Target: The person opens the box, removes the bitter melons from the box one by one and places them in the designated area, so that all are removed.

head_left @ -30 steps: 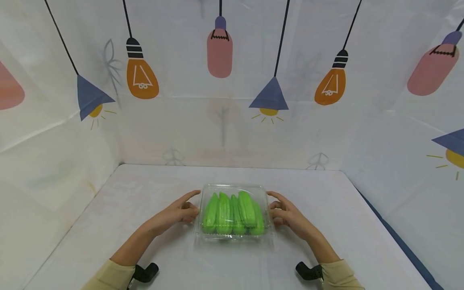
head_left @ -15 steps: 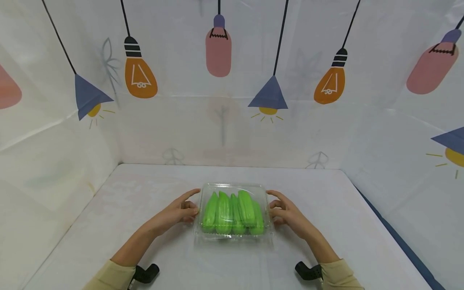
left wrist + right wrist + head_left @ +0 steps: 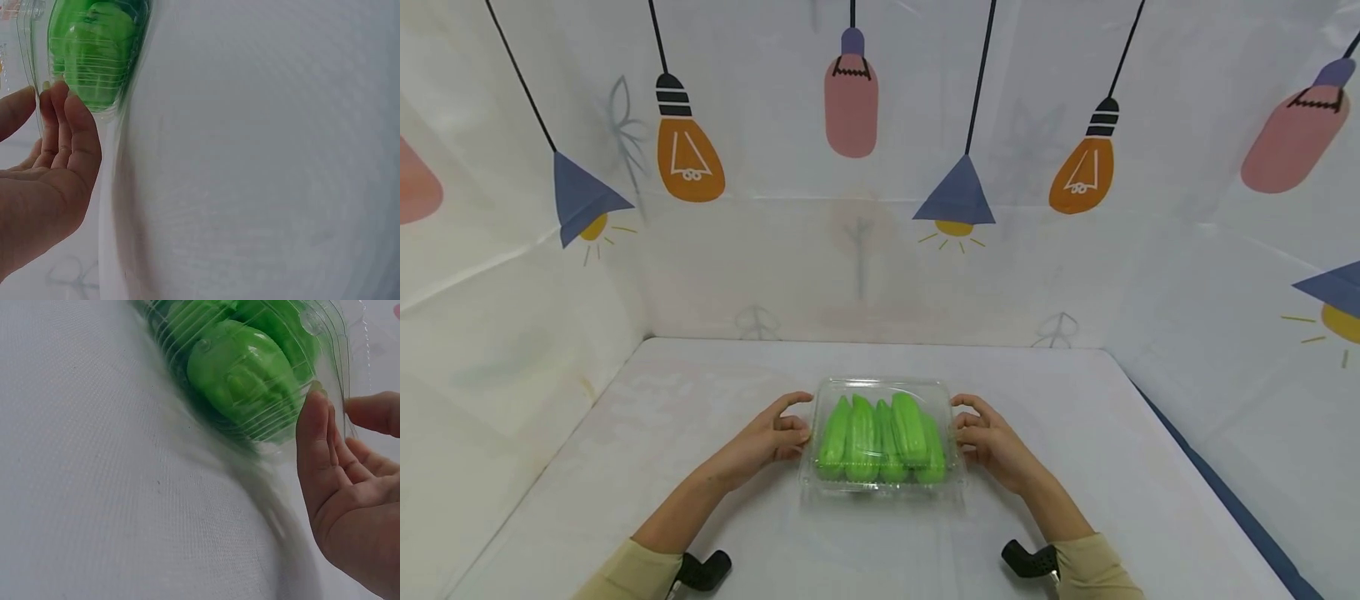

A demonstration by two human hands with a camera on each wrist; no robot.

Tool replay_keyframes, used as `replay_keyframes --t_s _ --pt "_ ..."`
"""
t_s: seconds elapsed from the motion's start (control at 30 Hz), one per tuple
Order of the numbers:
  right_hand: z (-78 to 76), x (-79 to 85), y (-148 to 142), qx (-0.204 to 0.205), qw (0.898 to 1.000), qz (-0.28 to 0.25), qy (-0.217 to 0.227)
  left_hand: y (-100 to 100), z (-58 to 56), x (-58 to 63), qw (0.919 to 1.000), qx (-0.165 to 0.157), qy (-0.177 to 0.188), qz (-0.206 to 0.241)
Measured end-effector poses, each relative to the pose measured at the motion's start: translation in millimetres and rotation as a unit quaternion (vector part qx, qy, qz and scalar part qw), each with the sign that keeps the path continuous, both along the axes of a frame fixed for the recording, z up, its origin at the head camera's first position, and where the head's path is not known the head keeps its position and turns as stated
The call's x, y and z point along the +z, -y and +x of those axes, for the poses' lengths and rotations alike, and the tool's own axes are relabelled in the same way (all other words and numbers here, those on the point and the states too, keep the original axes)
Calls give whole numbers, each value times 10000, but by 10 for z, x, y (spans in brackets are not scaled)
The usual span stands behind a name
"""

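Note:
A clear plastic clamshell box (image 3: 882,487) with its lid down lies in front of me in the head view. Inside it are several long, bright green, ridged pieces (image 3: 862,442) that look like vegetables or fruit, side by side. My left hand (image 3: 767,437) pinches the box's left rim, thumb on one side and fingers on the other, as the left wrist view shows. On the opposite side my right hand (image 3: 996,442) pinches the right rim in the same way; in the right wrist view its fingertips (image 3: 314,403) lie under the flange, close to the ribbed wall.
The white table (image 3: 880,558) reaches back to a pale curtain (image 3: 775,267) printed with hanging lamps, which also encloses both sides. A dark blue strip (image 3: 1217,492) runs along the right edge. Black devices (image 3: 703,572) sit at both wrists beside beige sleeves.
My right wrist has shifted slightly inward, to the left, and its index finger is a little more bent. The box stays in nearly the same place between both hands.

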State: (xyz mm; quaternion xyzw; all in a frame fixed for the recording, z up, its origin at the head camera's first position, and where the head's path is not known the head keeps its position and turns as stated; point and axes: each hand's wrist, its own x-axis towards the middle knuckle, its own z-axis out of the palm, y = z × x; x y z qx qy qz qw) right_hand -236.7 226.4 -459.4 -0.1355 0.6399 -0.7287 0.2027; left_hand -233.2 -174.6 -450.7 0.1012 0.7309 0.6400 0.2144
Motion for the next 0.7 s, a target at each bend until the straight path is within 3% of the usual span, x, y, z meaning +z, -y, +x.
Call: replay_keyframes --t_s 0.47,0.7 --pt "-7 -35 0 -16 9999 -110 -33 19 4 -2 9999 -43 -35 84" --pt "34 -41 25 -225 9997 2 -107 35 3 -7 9998 -142 -105 14"
